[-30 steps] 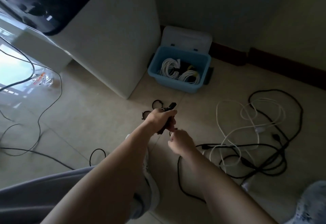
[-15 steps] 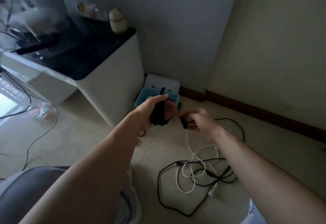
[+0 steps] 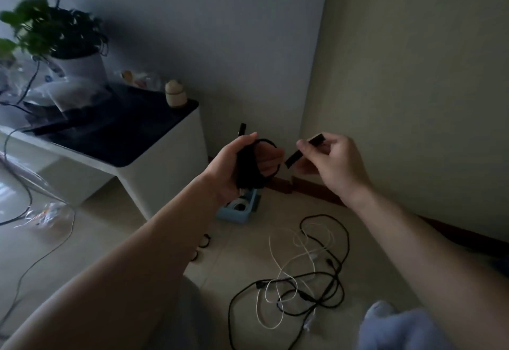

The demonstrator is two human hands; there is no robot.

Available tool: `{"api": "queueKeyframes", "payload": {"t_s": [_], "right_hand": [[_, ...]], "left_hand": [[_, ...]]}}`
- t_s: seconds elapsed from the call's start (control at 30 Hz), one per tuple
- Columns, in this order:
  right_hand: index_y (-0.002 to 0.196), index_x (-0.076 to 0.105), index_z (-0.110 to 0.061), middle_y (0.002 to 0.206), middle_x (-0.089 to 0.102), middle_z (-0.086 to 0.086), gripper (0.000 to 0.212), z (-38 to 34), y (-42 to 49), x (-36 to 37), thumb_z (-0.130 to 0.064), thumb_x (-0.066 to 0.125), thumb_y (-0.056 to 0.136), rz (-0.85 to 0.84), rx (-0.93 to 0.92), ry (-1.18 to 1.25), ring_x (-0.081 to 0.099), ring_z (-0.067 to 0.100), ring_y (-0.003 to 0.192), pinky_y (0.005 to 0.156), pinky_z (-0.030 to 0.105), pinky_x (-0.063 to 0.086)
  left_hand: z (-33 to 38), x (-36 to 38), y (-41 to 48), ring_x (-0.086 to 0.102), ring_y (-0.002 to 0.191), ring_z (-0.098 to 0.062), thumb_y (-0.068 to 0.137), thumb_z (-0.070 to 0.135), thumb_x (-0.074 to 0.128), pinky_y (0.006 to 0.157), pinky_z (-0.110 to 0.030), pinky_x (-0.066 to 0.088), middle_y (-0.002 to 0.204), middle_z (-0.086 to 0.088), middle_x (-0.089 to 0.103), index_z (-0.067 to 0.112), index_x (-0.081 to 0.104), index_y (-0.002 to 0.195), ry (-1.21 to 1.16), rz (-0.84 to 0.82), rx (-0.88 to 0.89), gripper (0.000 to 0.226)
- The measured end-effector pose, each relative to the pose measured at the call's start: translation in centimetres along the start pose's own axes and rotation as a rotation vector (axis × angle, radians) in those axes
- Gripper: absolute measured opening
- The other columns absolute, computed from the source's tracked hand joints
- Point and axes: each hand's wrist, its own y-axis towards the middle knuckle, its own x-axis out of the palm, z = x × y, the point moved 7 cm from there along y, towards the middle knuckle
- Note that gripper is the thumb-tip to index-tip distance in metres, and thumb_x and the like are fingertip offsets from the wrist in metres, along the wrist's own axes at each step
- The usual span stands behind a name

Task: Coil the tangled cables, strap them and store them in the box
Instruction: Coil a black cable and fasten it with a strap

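My left hand [image 3: 242, 165] grips a coiled black cable [image 3: 248, 168], raised in front of the wall corner. One end of it sticks up above my fingers. My right hand [image 3: 327, 159] pinches a short black strap [image 3: 303, 151] just right of the coil, apart from it. Below my left hand the blue box [image 3: 237, 212] stands on the floor by the wall, mostly hidden, with white coils inside. A tangle of black and white cables [image 3: 303, 275] lies on the tiles below my right arm.
A white cabinet [image 3: 154, 179] with a dark top stands at left, carrying a potted plant [image 3: 60, 44] and a small jar [image 3: 176, 97]. Loose black straps [image 3: 203, 242] lie on the floor. A thin cable [image 3: 55, 250] runs along the left floor. Dark skirting [image 3: 316, 190] lines the walls.
The view has tilted up toward the walls. Both hands have risen with the coil and the strap, and the right hand has drawn the strap away to the right.
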Motion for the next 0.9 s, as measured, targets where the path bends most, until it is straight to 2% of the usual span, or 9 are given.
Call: {"api": "queueKeyframes", "payload": {"t_s": [0.13, 0.23, 0.3, 0.37, 0.43, 0.5, 0.6, 0.77, 0.9], "right_hand": [[0.085, 0.070, -0.016, 0.079, 0.077, 0.007, 0.008, 0.6, -1.0, -0.2, -0.018, 0.077, 0.088, -0.007, 0.004, 0.003, 0.076, 0.026, 0.073, 0.077, 0.052, 0.061], [0.080, 0.068, -0.022, 0.079, 0.075, 0.004, 0.016, 2.0, -1.4, 0.4, -0.012, 0.079, 0.085, 0.005, 0.032, 0.003, 0.075, 0.024, 0.074, 0.069, 0.039, 0.061], [0.077, 0.065, -0.022, 0.076, 0.072, -0.001, 0.018, 2.5, -1.1, 0.7, -0.012, 0.078, 0.085, 0.040, 0.014, -0.092, 0.071, 0.016, 0.072, 0.062, 0.026, 0.055], [0.074, 0.061, -0.022, 0.074, 0.070, -0.002, 0.022, 2.6, -0.5, 0.9, -0.010, 0.078, 0.081, 0.083, -0.007, -0.202, 0.068, 0.015, 0.072, 0.060, 0.025, 0.052], [0.071, 0.058, -0.024, 0.071, 0.068, -0.006, 0.026, 2.3, -0.1, 0.7, -0.011, 0.080, 0.076, 0.135, -0.039, -0.272, 0.065, 0.006, 0.066, 0.055, 0.018, 0.048], [0.068, 0.056, -0.023, 0.065, 0.063, -0.011, 0.028, 1.8, 0.1, 0.6, -0.011, 0.082, 0.073, 0.190, -0.080, -0.349, 0.061, -0.002, 0.066, 0.049, 0.009, 0.040], [0.069, 0.057, -0.020, 0.064, 0.060, -0.013, 0.027, 1.3, 0.0, 0.7, -0.012, 0.083, 0.073, 0.249, -0.148, -0.414, 0.060, -0.002, 0.072, 0.050, 0.012, 0.039], [0.070, 0.059, -0.022, 0.067, 0.063, -0.011, 0.024, 2.1, 0.0, 0.9, -0.014, 0.082, 0.072, 0.270, -0.062, -0.424, 0.059, 0.005, 0.065, 0.054, 0.031, 0.047], [0.071, 0.060, -0.021, 0.067, 0.061, -0.016, 0.024, 1.9, -0.2, -0.3, -0.016, 0.084, 0.075, 0.359, -0.078, -0.383, 0.059, -0.005, 0.072, 0.053, 0.011, 0.038]], "left_hand": [[-1.3, 0.9, 0.3, 0.072, 0.098, -0.027, 0.098, 0.039, 0.051, 0.095, -0.037, 0.056, 0.110, -0.018, 0.073, -0.002, 0.072, 0.102, -0.019, -0.007, -0.013, 0.046], [-2.8, 0.6, 0.8, 0.070, 0.096, -0.028, 0.090, 0.043, 0.059, 0.100, -0.039, 0.051, 0.107, -0.016, 0.073, 0.001, 0.076, 0.099, -0.026, 0.010, -0.045, 0.046], [-3.2, 0.4, 1.2, 0.072, 0.094, -0.026, 0.089, 0.045, 0.059, 0.090, -0.035, 0.056, 0.108, -0.015, 0.074, 0.004, 0.078, 0.097, -0.014, 0.021, -0.053, 0.046], [-3.1, 0.5, 1.6, 0.073, 0.093, -0.023, 0.091, 0.045, 0.056, 0.080, -0.031, 0.056, 0.110, -0.013, 0.075, 0.006, 0.079, 0.094, -0.003, 0.020, -0.041, 0.046], [-2.7, 0.6, 2.2, 0.074, 0.091, -0.021, 0.094, 0.045, 0.053, 0.069, -0.027, 0.055, 0.111, -0.012, 0.075, 0.007, 0.078, 0.092, 0.017, 0.018, -0.025, 0.046], [-2.6, 0.7, 2.5, 0.073, 0.090, -0.021, 0.096, 0.045, 0.052, 0.067, -0.028, 0.052, 0.114, -0.012, 0.074, 0.008, 0.077, 0.094, 0.040, 0.031, -0.021, 0.045], [-3.0, 0.8, 3.1, 0.069, 0.089, -0.024, 0.095, 0.047, 0.052, 0.074, -0.034, 0.046, 0.115, -0.014, 0.072, 0.008, 0.077, 0.100, 0.081, 0.049, -0.028, 0.046], [-3.4, 0.9, 4.0, 0.068, 0.080, -0.024, 0.095, 0.048, 0.053, 0.071, -0.034, 0.045, 0.103, -0.012, 0.074, 0.011, 0.079, 0.098, 0.081, 0.065, -0.037, 0.045], [-3.7, 1.1, 4.0, 0.072, 0.081, -0.022, 0.094, 0.047, 0.054, 0.068, -0.029, 0.056, 0.102, -0.012, 0.076, 0.010, 0.080, 0.096, 0.041, 0.093, -0.044, 0.045]]}}
